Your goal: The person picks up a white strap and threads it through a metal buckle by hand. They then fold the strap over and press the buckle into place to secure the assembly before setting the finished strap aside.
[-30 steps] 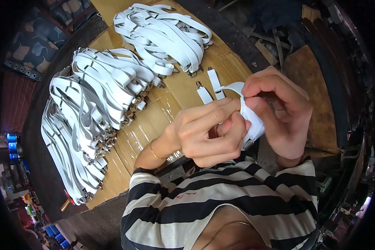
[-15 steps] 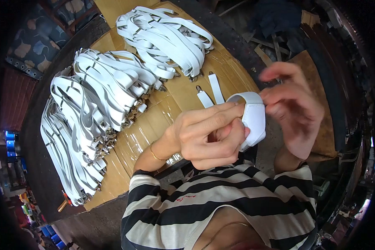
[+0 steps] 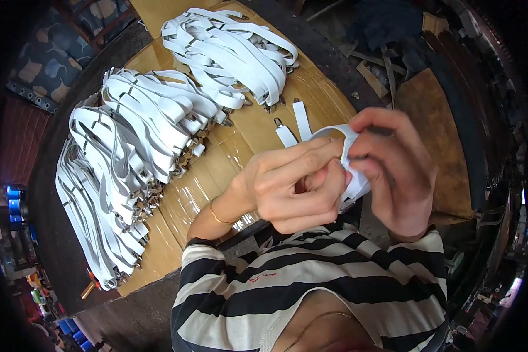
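Note:
A white elastic strap (image 3: pixel 352 176) is wound into a loop between both hands above the near edge of the table. My left hand (image 3: pixel 293 185) grips the loop from the left, fingers curled around it. Over the loop's right side, my right hand (image 3: pixel 390 170) closes with its fingers pinching the band. The strap's two loose ends with metal clips (image 3: pixel 293 126) hang down onto the cardboard just beyond my hands.
Three big piles of white clip straps lie on the cardboard-covered table (image 3: pixel 229 158): one at the far centre (image 3: pixel 229 50), one at the middle left (image 3: pixel 152 117), one along the left edge (image 3: pixel 94 199). Scrap wood and cardboard (image 3: pixel 434 111) sit to the right.
My right hand let go of the strap and lifted off half a second ago, then came back down onto the loop. The left hand kept its grip throughout.

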Tool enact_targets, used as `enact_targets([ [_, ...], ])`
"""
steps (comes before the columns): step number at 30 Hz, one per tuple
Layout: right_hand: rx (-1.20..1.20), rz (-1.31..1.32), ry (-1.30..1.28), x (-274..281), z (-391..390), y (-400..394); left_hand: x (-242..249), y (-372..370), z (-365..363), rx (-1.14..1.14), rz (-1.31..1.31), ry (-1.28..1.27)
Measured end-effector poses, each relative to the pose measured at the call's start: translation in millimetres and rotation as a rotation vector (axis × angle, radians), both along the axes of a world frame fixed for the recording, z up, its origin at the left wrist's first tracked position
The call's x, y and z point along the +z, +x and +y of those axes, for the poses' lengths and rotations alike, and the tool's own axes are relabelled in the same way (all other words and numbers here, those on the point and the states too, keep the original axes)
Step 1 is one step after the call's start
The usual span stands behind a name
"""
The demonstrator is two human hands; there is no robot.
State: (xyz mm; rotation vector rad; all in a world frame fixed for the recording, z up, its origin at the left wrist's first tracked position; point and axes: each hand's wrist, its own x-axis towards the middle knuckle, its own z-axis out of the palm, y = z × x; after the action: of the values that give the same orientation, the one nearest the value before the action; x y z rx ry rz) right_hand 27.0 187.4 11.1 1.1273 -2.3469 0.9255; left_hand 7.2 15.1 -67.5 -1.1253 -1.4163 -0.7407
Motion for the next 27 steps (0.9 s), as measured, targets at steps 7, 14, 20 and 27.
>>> enact_targets([
  [7, -0.075, -0.030, -0.095, -7, -10, -1, 1, 0, -4, 0.050, 0.050, -0.072],
  [14, -0.017, -0.033, -0.020, -2, -10, -2, 5, -3, -9, 0.084, 0.055, -0.108],
  [20, -0.055, -0.045, -0.076, -4, -12, -6, 6, -1, -10, 0.072, 0.037, -0.092],
  [27, 0.186, -0.186, -0.071, 3, 2, -6, 1, 0, -3, 0.040, -0.025, -0.047],
])
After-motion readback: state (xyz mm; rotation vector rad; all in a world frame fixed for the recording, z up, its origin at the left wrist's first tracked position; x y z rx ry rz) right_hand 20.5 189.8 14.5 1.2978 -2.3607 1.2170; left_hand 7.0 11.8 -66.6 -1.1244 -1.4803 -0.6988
